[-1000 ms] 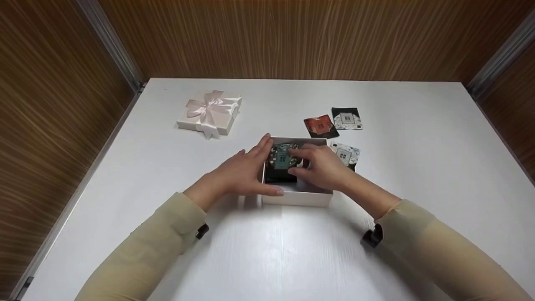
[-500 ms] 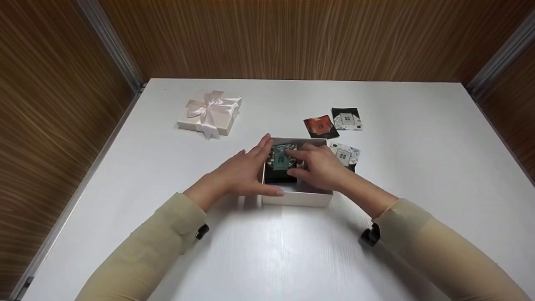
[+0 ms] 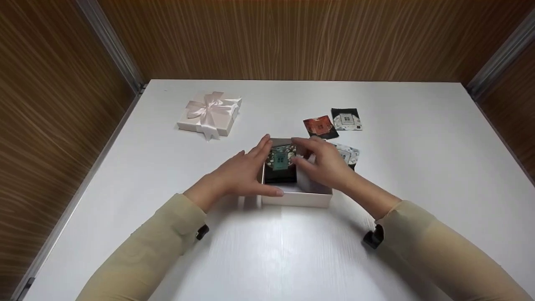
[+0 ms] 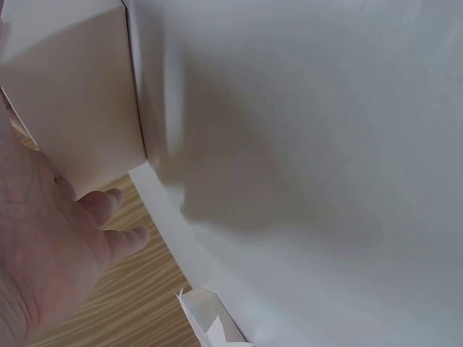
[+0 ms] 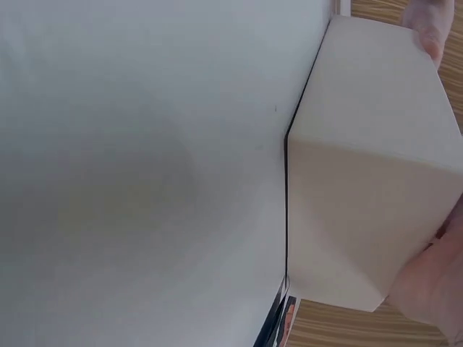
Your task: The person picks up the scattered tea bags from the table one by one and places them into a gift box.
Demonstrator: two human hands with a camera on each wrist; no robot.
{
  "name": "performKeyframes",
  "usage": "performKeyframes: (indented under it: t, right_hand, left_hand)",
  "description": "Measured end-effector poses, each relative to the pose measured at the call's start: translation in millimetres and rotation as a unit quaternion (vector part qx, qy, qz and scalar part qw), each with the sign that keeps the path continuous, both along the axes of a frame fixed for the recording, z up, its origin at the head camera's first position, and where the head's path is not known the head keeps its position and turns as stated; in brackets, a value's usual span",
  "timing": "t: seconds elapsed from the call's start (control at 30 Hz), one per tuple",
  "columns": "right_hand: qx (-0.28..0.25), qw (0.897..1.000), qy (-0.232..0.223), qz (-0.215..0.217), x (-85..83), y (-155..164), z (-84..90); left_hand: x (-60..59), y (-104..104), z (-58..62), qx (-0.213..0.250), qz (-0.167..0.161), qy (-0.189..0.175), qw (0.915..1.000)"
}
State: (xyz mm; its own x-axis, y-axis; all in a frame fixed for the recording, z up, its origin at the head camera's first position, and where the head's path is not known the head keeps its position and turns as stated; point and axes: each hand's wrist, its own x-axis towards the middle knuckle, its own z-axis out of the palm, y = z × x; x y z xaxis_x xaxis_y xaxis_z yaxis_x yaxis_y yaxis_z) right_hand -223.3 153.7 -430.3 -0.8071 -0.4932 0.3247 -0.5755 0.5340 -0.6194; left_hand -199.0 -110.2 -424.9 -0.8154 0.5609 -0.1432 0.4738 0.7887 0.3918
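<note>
The white box (image 3: 296, 200) stands lidless at the middle of the table, its outer walls showing in both wrist views. In its left half lies a flat square sachet (image 3: 281, 173), dark with a green label and flower print. My left hand (image 3: 238, 174) rests along the box's left side with straight fingers, its thumb over the front rim. My right hand (image 3: 330, 165) reaches over the right side into the box. Its bent index finger is at the back rim and its thumb tip by the sachet's right edge, with nothing visible between them.
A red sachet (image 3: 321, 126) and a black-and-white sachet (image 3: 346, 119) lie behind the box. A white floral sachet (image 3: 350, 154) lies to its right, partly hidden by my right hand. A pale gift box with a ribbon bow (image 3: 210, 113) sits back left. Wood-patterned walls (image 3: 284, 42) border the table.
My right hand has drawn back from the top of the green-labelled sachet towards the right and the back rim. The left hand and the box have stayed in place.
</note>
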Motion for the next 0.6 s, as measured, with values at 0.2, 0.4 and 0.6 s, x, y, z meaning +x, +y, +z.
performKeyframes:
  t: [0.2, 0.4, 0.6]
  right_hand:
    - [-0.110, 0.992, -0.018, -0.059, -3.3, 23, 12.4]
    - [-0.115, 0.986, -0.040, -0.112, -14.0, 63, 18.4]
    - [-0.065, 0.983, -0.072, -0.157, -24.7, 97, 15.9]
  left_hand:
    - [0.8, 0, -0.6, -0.001, 0.000, -0.002, 1.0000]
    - [0.3, 1, -1.9, -0.005, -0.001, -0.011, 0.9999]
    - [0.2, 1, 0.8, -0.005, 0.002, -0.012, 0.9999]
